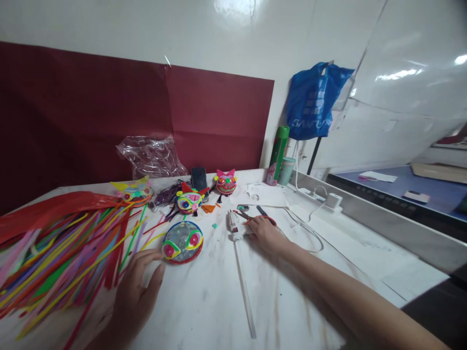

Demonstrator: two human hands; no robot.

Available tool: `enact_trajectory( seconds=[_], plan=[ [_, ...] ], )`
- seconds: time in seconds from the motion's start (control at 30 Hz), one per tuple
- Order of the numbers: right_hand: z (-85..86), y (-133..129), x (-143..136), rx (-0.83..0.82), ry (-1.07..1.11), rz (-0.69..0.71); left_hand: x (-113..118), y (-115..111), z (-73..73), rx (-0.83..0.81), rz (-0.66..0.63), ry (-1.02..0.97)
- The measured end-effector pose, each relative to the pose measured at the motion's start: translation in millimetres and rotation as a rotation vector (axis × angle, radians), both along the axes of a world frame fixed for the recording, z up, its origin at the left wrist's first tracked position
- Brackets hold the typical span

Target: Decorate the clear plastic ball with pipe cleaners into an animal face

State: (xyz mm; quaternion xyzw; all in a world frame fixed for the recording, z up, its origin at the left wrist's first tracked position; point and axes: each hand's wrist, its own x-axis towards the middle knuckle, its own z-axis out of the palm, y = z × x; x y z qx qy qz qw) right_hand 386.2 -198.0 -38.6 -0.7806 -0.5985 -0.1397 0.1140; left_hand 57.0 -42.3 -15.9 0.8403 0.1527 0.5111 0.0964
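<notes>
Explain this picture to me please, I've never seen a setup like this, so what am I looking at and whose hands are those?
There is no machine here: these are one person's bare hands, seen by a camera worn on that person's head, looking forward and down. This is the only view.

The left hand is open, its fingertips by the edge of a round disc with two bright eyes. It is not gripping it. The right hand is over the scissors; whether it grips them is hard to tell.

On the white table, a glue gun lies beside the right hand. Colourful strips spread at the left, and behind the disc sit a small decorated head and a phone.
</notes>
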Motion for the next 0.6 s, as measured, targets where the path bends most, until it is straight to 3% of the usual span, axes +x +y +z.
enact_trajectory(
  seconds=[0.1, 0.27, 0.4, 0.6],
  plan=[
    [2.3, 4, 14, 0.040, 0.005, 0.007, -3, -8, 3.5, 0.049, -0.043, -0.017],
    [1.2, 19, 60, 0.105, 0.027, -0.075, -4, -30, 4.3, 0.150, -0.313, 0.200],
    [-4.6, 30, 87, 0.084, 0.044, -0.094, 0, -41, 3.3, 0.246, -0.317, 0.245],
    [-2.6, 29, 93, 0.070, 0.103, -0.021, 2, -48, 6.4, 0.242, -0.319, 0.237]
  ],
)
